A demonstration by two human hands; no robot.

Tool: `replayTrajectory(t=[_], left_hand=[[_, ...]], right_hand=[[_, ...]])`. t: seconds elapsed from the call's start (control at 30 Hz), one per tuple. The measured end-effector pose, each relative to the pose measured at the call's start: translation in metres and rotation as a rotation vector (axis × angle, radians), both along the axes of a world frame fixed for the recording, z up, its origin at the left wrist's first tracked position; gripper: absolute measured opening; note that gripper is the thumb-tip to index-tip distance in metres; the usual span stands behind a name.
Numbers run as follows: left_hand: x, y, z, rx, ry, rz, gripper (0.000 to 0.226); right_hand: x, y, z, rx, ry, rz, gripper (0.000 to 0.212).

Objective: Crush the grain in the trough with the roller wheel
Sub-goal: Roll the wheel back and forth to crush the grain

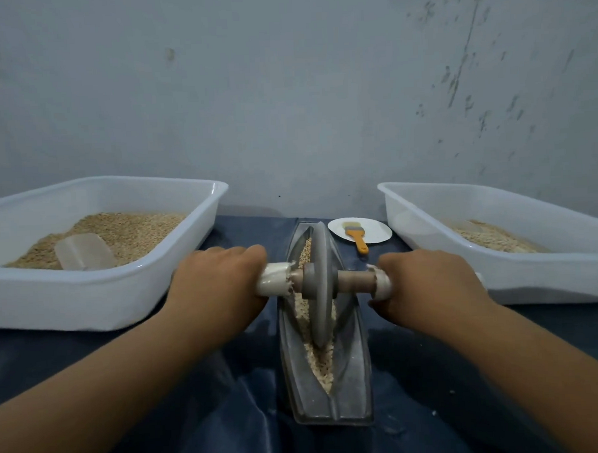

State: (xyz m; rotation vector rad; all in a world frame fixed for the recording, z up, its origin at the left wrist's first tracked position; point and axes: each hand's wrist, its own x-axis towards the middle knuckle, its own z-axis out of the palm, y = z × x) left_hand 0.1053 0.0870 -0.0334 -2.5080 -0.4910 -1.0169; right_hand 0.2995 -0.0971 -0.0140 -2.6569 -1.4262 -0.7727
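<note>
Head view: crushing underway, not done. Grain [319, 360] in trough [352, 371] looks partly broken near end, whole-looking kernels at far end; more passes needed, judging by texture.

Roller wheel [319, 283] stands on edge in trough groove, mid-length. Axle runs left-right; trough long axis runs near-far, near tip toward person, centre of dark cloth [203, 419].

L hand [221, 281] clenched round left handle; R hand [426, 279] clenched round right handle.

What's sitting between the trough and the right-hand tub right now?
In the head view, a white plate carrying an orange-handled brush lies on the blue cloth between the trough's far end and the right tub.
</note>
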Motion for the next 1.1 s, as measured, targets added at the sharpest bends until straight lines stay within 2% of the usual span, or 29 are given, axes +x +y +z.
replayTrajectory(t=[0.1, 0.27, 0.37, 0.5, 0.67, 0.73, 0.83, 0.9, 1.0, 1.1], left_hand=[[0.0, 0.002, -0.002, 0.003, -0.007, 0.015, 0.04], [0.032, 0.01, 0.011, -0.181, 0.092, 0.159, 0.022], [0.028, 0.013, 0.008, -0.168, 0.092, 0.141, 0.026], [0.016, 0.014, -0.006, -0.03, 0.009, 0.068, 0.041], [0.033, 0.017, 0.01, -0.181, 0.114, 0.168, 0.025], [0.034, 0.016, 0.013, -0.138, 0.118, 0.156, 0.033], [0.023, 0.008, 0.009, 0.078, 0.08, 0.094, 0.045], [0.02, 0.005, 0.013, 0.11, 0.06, 0.06, 0.054], [0.031, 0.014, 0.016, -0.04, 0.168, 0.129, 0.046], [0.038, 0.019, 0.018, -0.203, 0.163, 0.152, 0.035]], right_hand=[[0.001, 0.003, -0.001, 0.039, -0.044, -0.029, 0.026], [0.01, 0.03, 0.006, -0.006, 0.144, -0.066, 0.01], [0.013, 0.022, 0.003, -0.024, 0.135, -0.043, 0.012], [0.013, 0.017, -0.004, 0.037, -0.017, -0.016, 0.019], [0.018, 0.035, 0.006, -0.012, 0.103, -0.035, 0.017], [0.018, 0.03, 0.004, -0.017, 0.162, -0.037, 0.013], [0.017, 0.012, -0.007, -0.02, 0.151, -0.021, 0.02], [0.017, 0.006, -0.009, -0.028, 0.158, -0.019, 0.024], [0.018, 0.019, -0.003, -0.04, 0.188, -0.037, 0.02], [0.018, 0.036, 0.005, -0.033, 0.165, -0.051, 0.017]])
